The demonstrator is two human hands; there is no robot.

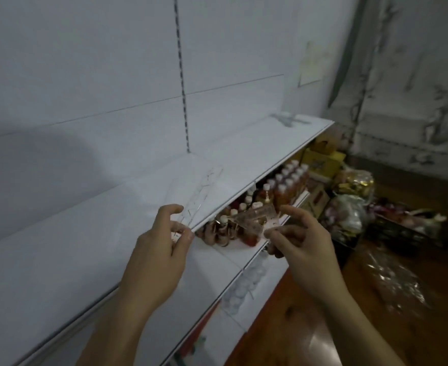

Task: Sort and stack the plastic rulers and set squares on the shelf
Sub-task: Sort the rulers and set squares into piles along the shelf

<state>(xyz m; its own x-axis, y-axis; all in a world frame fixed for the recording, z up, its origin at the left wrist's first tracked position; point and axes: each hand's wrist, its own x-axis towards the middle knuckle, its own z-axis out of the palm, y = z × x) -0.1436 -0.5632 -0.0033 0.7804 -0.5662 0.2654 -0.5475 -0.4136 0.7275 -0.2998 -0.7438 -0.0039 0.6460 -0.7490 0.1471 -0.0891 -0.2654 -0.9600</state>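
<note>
Two hands at the front edge of the white shelf (127, 207), each with a transparent plastic piece. Left hand (162, 241) pinching, between thumb and curled fingers, the near end of a clear stack of rulers (199, 191), so far as can be told from the faint printed lines; far end lying on the shelf board beyond the fingertips, near end just over the edge, probably to keep the pile steady while another piece comes. Right hand (299, 239) off the shelf, beside the left one, fingers curled and pinching a clear set square (254, 220), held nearly flat in the air between the two hands; likely so for laying on or beside the stack, though the exact shape too glassy to be sure. Below both hands, a lower shelf (244, 249) with rows of bottles (288, 183), reddish-orange content and white caps, standing close together. Further right of the right hand, on the floor, yellow boxes (323, 159) and plastic bags (349, 215) with unclear contents. Sorting judged not yet finished: one piece not yet placed.
</note>
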